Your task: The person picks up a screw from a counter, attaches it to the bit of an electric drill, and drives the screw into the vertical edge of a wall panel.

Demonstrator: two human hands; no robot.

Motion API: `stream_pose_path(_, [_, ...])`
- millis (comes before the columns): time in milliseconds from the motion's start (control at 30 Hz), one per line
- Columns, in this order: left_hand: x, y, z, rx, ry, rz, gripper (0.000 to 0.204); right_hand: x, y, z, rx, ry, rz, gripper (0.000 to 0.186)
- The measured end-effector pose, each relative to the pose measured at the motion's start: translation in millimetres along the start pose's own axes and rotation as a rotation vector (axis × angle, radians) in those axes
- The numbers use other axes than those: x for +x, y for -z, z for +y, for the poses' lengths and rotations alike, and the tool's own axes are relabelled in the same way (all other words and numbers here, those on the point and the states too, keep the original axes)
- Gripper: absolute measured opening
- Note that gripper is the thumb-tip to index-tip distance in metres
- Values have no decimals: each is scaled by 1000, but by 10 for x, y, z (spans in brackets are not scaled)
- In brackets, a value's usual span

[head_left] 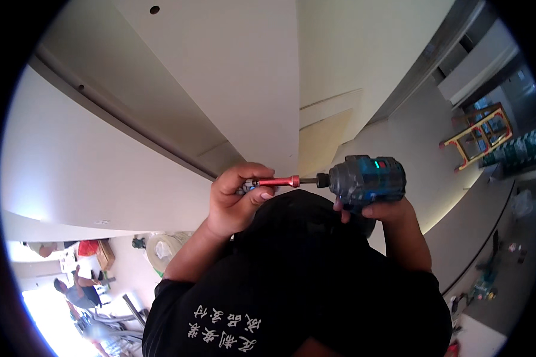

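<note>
My right hand [392, 210] is wrapped round the grip of a teal and black cordless impact driver [368, 181], held level with its nose to the left. A small green light glows on its body. From the chuck a dark shank runs into a red bit holder [280, 182]. The thumb and fingers of my left hand [227, 199] close on the left end of this holder. Small shiny pieces [246, 187] show within the left fingers, too small to name. The tip of the holder is hidden by those fingers.
White panels [238, 65] stand close before me, one curved panel [95, 154] at the left. A yellow ladder [479, 140] and a green wrapped roll [518, 146] are far right. Tools [485, 285] lie at the lower right. Another person [83, 291] is at the lower left.
</note>
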State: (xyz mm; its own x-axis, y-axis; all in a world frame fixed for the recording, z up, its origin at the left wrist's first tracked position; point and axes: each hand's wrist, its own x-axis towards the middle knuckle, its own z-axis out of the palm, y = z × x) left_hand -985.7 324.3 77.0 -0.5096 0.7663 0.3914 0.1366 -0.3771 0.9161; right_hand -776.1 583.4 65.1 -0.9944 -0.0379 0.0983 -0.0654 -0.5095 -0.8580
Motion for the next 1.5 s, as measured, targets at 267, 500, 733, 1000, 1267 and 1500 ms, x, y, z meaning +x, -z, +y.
stream_pose_path(267, [-332,335,359,34,43,-61,63,-189,-928,369,381,63,158,64])
stream_pose_path(500, [-685,582,308,59,-64,-115,51,-455,-1529,684,421,66,300,63])
stream_pose_path(733, [-714,645,199,-323,115,-317,47,-590,-1830,844,427,95,404,62])
stream_pose_path(1000, [-683,654,121,-355,116,-327,43,-597,-1888,782,392,64,427,64])
stream_pose_path(1267, [-619,634,107,-426,137,-322,45,-515,-1863,643,305,69,475,67])
stream_pose_path(1500, [-820,889,-179,-682,431,-87,41,-422,-1891,704,150,142,484,75])
